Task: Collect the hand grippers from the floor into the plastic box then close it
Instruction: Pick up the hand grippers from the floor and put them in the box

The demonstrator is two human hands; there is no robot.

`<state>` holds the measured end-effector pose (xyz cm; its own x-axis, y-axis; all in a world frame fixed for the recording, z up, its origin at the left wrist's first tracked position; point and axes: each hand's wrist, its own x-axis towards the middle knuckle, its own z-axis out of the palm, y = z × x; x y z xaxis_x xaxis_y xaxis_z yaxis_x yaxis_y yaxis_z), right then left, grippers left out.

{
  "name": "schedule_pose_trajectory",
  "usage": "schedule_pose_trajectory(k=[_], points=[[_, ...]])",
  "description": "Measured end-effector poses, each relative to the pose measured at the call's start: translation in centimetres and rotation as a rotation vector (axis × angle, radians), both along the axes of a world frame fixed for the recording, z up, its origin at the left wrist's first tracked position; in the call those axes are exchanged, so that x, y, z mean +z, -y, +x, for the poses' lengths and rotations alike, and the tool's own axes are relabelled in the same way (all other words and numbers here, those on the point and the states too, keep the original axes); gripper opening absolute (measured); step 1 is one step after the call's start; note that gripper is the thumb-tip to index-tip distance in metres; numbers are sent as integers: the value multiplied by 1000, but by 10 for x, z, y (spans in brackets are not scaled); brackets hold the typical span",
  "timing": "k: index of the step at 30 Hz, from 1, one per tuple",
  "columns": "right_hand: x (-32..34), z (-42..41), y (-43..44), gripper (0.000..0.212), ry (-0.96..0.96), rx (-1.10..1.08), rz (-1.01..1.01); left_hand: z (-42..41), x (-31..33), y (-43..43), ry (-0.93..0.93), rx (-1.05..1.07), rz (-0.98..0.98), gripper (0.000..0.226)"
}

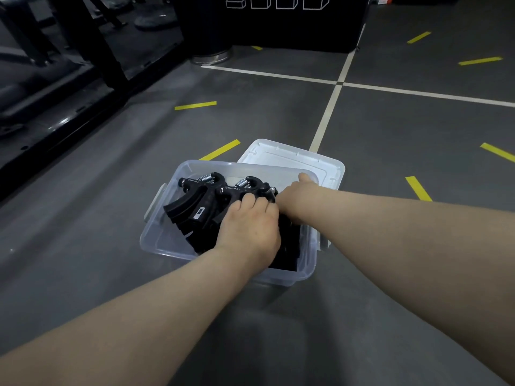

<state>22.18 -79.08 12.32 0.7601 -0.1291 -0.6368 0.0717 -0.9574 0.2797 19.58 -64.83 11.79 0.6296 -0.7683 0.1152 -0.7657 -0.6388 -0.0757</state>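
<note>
Hand grippers point(195, 207), black with steel springs, lie piled inside the clear plastic box point(156, 240), which stands on the grey floor point(390, 151). They fill the box from its left wall to its right wall, and their spring ends point to the far rim.

The left hand point(250, 221) reaches in over the near rim, its fingers bent down over the grippers in the middle of the pile and gripping them. The right hand point(295, 190) comes in over the right rim, its thumb raised close to the far right corner. Its fingers are hidden behind the left hand and the grippers, so I cannot tell whether it holds anything.

The white lid point(292, 157) lies flat on the floor behind the far right corner of the box, partly hidden by the far rim.

The floor is bare on the near, left and right sides of the box. Yellow tape marks point(195, 105) and white lines point(328, 115) cross it farther out. A black equipment frame point(55, 79) runs along the left edge of the floor, well apart from the box.
</note>
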Motion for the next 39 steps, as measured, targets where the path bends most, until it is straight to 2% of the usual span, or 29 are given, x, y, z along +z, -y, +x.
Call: schedule_pose_trajectory(k=[2, 4, 6, 11, 15, 19, 24, 30, 34, 39], points=[[4, 0, -1, 13, -42, 58, -28, 0, -4, -1, 30, -24, -8, 16], [17, 1, 1, 5, -12, 90, 6, 1, -6, -2, 49, -42, 15, 12], [38, 7, 5, 23, 37, 71, 32, 3, -7, -2, 66, -45, 29, 9], [70, 18, 16, 15, 57, -182, 226, 3, -1, -2, 18, -44, 43, 9], [56, 12, 11, 20, 145, -261, 360, 5, 4, -3, -86, 2, 42, 30], [44, 12, 17, 25, 209, -449, 567, 4, 8, -5, -180, 47, 41, 47], [43, 6, 17, 28, 142, -481, 714, 1, 11, -7, -176, 28, 94, 53], [43, -1, 14, 28, 202, -506, 767, -4, 3, -13, -131, -7, 71, 68], [39, -2, 13, 28, 244, -588, 809, -6, -1, -10, -107, 4, 59, 61], [22, -8, 15, 26, 209, -755, 872, -13, -1, -2, -73, 27, 91, 52]])
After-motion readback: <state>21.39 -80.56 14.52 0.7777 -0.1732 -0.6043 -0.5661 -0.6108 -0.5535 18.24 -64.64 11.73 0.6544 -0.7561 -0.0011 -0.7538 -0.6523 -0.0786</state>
